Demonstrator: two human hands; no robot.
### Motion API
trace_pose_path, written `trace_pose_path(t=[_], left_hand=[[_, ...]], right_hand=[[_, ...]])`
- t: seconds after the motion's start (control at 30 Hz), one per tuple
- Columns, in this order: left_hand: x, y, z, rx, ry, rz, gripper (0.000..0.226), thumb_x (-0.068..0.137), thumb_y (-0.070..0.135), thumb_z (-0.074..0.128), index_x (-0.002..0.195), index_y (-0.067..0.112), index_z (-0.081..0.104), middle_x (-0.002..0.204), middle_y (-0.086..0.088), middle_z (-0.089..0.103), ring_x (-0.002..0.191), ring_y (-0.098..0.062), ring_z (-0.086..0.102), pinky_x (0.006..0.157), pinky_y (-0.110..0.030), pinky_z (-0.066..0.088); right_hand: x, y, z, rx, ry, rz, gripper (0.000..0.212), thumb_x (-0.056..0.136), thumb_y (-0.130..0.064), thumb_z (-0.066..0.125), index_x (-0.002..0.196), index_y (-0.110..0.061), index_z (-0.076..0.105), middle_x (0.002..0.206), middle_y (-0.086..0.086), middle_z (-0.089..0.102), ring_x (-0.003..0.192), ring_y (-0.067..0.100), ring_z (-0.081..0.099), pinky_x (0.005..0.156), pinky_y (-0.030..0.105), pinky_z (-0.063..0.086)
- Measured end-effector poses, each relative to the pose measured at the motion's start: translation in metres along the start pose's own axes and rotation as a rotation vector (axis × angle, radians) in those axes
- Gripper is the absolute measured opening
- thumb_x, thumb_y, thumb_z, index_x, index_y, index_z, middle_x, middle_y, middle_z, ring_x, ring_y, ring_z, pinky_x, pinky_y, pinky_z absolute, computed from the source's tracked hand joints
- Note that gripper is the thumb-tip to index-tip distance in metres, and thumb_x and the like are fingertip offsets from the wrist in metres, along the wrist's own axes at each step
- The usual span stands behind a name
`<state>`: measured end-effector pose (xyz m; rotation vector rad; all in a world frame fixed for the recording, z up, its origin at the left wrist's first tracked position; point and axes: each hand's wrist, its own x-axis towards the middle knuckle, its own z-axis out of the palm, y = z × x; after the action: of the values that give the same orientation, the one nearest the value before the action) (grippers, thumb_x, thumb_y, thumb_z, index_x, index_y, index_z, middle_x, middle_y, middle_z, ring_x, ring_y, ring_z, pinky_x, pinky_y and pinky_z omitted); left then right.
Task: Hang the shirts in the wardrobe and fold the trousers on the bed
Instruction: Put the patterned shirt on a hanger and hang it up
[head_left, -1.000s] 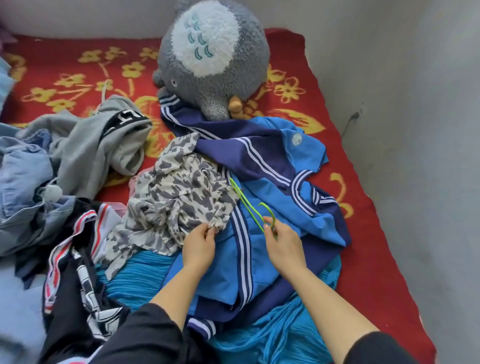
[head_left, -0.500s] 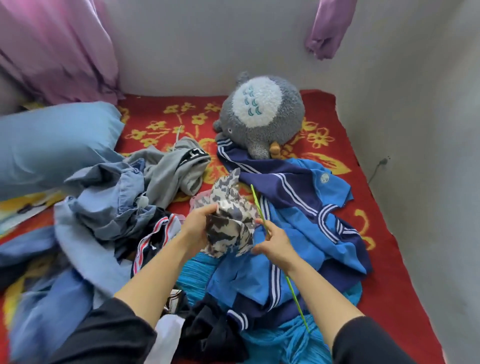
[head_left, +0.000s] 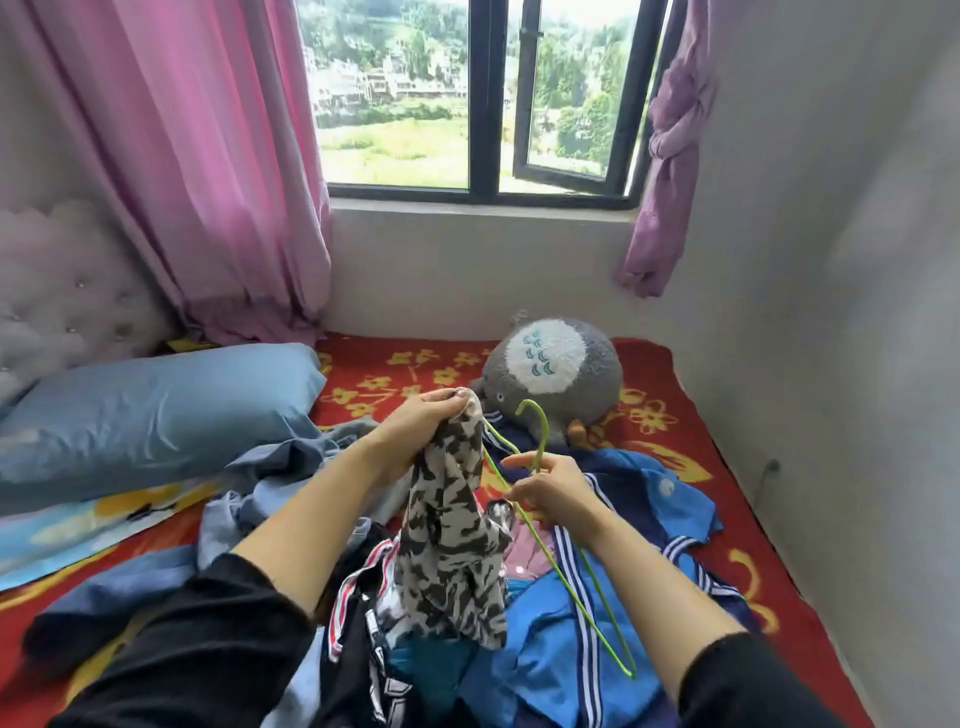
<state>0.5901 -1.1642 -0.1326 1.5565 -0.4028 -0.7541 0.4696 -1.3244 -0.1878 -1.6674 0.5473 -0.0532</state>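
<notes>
So the left hand grips the top of the camo shirt, holding it up just in front of the plush toy over the clothes pile on the bed, while the right hand beside it pinches the green hanger.

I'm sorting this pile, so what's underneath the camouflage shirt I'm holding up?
Below the camouflage shirt lie a black striped garment, a pink cloth and a blue jacket. Whatever sits directly behind its hanging folds is covered.
</notes>
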Motion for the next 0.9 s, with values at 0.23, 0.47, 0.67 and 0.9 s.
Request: trace_pose_path(t=[0.23,0.47,0.67,0.9], left_hand=[[-0.026,0.006,-0.018,0.077,-0.141,-0.020,0.038,0.081,0.040,0.070,0.112,0.017,0.070,0.105,-0.012,0.072,0.095,-0.025,0.070,0.077,-0.033,0.057],[-0.033,-0.011,-0.052,0.839,0.192,0.094,0.024,0.065,0.004,0.065,0.076,0.025,0.070,0.081,-0.001,0.067,0.075,-0.018,0.060,0.060,-0.025,0.047],[-0.030,-0.065,-0.064,1.112,0.571,0.008,0.006,0.081,0.012,0.051,0.081,0.016,0.056,0.100,-0.013,0.063,0.091,-0.034,0.061,0.065,-0.031,0.037],[-0.014,-0.035,-0.077,0.660,0.744,-0.078,0.018,0.086,0.008,0.048,0.095,0.005,0.063,0.093,-0.019,0.062,0.084,-0.033,0.053,0.069,-0.034,0.040]], right_hand=[[-0.015,-0.023,0.039,-0.005,-0.149,-0.009,0.017,0.079,-0.013,0.073,0.094,-0.007,0.068,0.049,-0.010,0.052,0.036,0.003,0.034,0.038,0.016,0.022],[-0.004,-0.040,0.037,0.111,0.090,-0.026,0.021,0.088,-0.018,0.060,0.068,-0.018,0.056,0.052,-0.001,0.042,0.039,0.011,0.033,0.039,0.017,0.023],[0.004,-0.063,0.014,0.147,0.374,-0.110,0.027,0.089,-0.016,0.054,0.062,-0.016,0.054,0.041,-0.007,0.043,0.032,0.008,0.036,0.036,0.018,0.029],[0.002,-0.073,-0.041,0.155,0.665,-0.184,0.028,0.088,-0.016,0.054,0.080,0.009,0.061,0.065,0.008,0.054,0.061,0.021,0.049,0.056,0.036,0.042]])
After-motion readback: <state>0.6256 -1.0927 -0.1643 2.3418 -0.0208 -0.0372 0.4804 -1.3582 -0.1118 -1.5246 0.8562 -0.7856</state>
